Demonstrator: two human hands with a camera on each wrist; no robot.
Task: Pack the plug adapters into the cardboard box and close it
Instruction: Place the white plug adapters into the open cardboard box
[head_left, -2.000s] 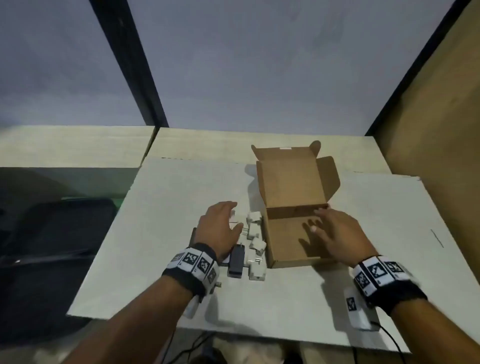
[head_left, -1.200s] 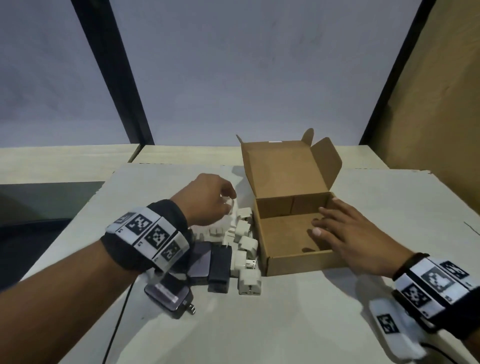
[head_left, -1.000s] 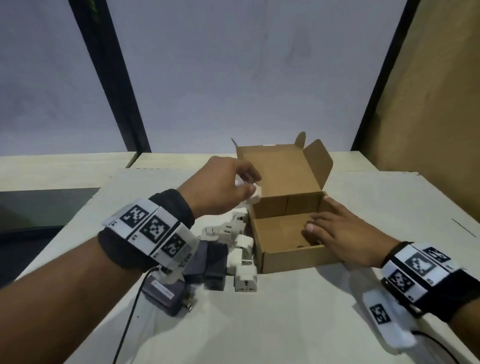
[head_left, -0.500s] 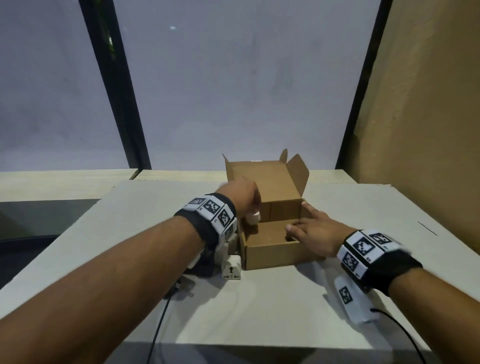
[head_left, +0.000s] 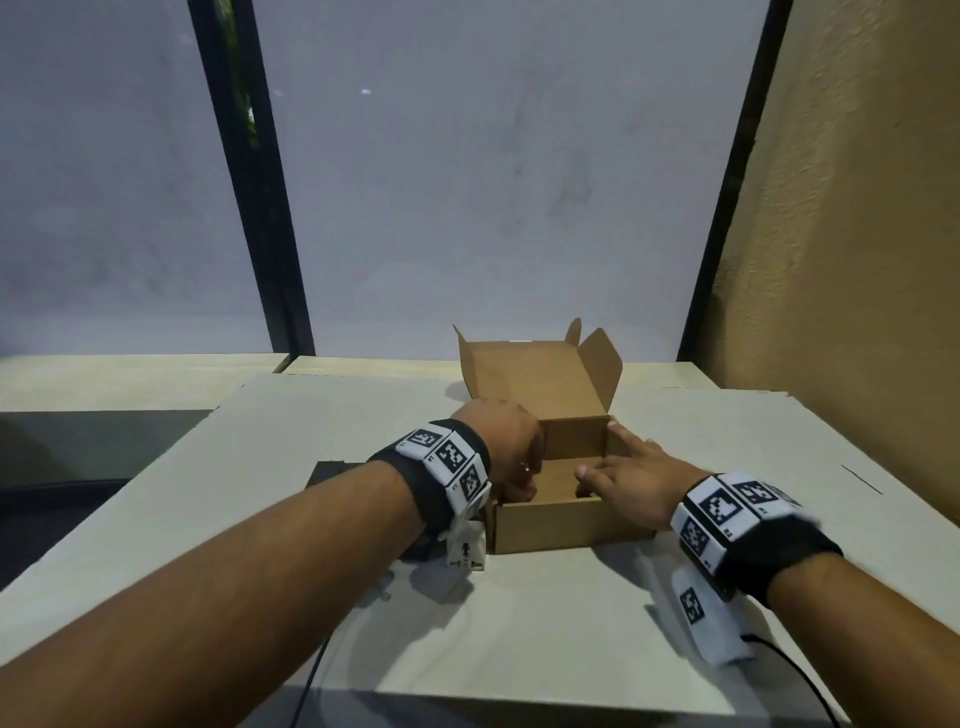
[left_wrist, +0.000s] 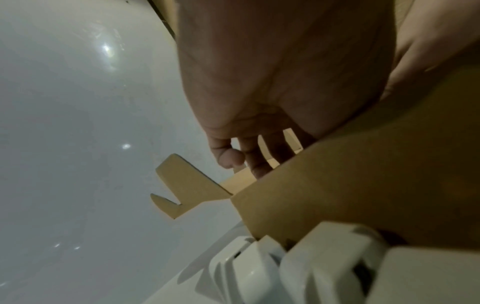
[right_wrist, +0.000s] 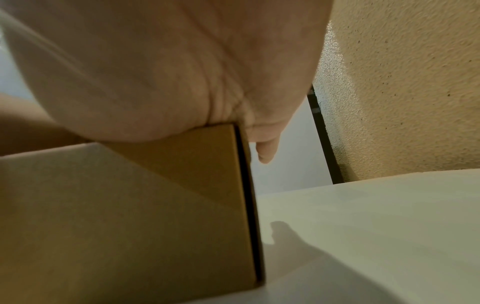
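Head view, centre: left hand (head_left: 506, 441) reaches into the box (head_left: 545, 525), grip unclear; right hand (head_left: 631, 480) lies flat on its rim.

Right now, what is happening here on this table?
A person is packing plug adapters into an open cardboard box. The left hand reaches down into the box's left side; what it holds is hidden. The right hand rests with straight fingers on the box's right edge. More white adapters lie on the table just left of the box. The lid stands open.
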